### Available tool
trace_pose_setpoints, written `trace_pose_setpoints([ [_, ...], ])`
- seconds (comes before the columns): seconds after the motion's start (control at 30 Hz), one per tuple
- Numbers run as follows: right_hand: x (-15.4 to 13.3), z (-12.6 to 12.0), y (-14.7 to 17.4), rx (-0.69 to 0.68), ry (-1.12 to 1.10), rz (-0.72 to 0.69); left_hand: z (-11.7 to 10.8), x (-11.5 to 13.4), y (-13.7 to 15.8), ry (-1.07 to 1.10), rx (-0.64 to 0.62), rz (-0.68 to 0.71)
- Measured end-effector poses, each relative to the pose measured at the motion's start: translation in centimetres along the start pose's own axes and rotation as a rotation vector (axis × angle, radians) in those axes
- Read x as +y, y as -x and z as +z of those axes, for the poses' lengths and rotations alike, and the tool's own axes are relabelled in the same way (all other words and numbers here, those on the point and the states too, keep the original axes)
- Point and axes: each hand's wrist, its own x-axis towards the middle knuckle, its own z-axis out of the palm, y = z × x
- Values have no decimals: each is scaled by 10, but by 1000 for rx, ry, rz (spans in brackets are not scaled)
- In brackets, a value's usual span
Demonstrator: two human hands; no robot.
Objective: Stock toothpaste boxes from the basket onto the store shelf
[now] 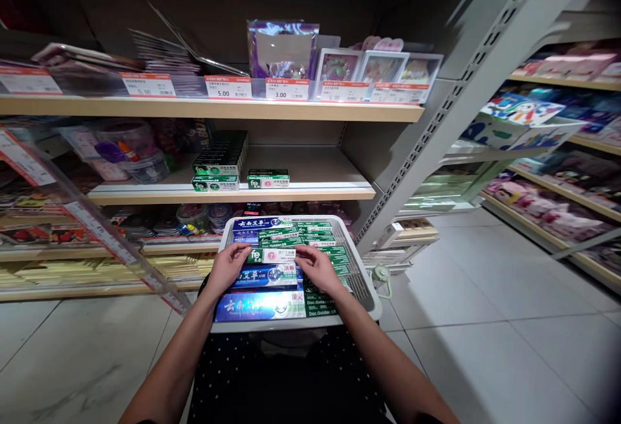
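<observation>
A green and white toothpaste box [272, 256] lies lengthwise between my two hands, above the other boxes in a white basket [366, 291]. My left hand [230, 267] grips its left end with fingers closed. At its right end, my right hand [317, 268] pinches the box. Below it in the basket are blue toothpaste boxes [259, 305] and more green boxes [323, 305], with another blue box [262, 223] at the far side. On the shelf ahead stands a stack of green boxes [220, 155], and beside it sits a short pile of green boxes [268, 178].
The middle shelf [320, 165] has a light wooden front edge. Above it, a price-tagged shelf [213, 108] holds packets and small boxes. A slanted price strip [87, 217] juts out at left. A grey upright post [436, 126] rises at right, with further shelves beyond the tiled floor [475, 320].
</observation>
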Motion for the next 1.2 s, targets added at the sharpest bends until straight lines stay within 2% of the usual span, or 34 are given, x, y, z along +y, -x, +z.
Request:
trace_pose_setpoints([
  [0.1,-2,2,-2,4,-139,113,-1,-3,-1,-8,-15,-11],
  [0.17,-1,1,-3,31,-173,139,-1,-3,-1,13,-35,-30],
  [0.43,3,1,-5,94,-189,130,-3,8,2,127,-128,-99],
  [0.7,2,4,-5,110,-156,154,-2,10,1,107,-94,-94],
  [0.97,8,7,-5,136,-141,145,2,1,-3,152,-64,-69],
  [1.2,-3,9,-3,128,-88,90,4,-4,-6,142,-47,-48],
])
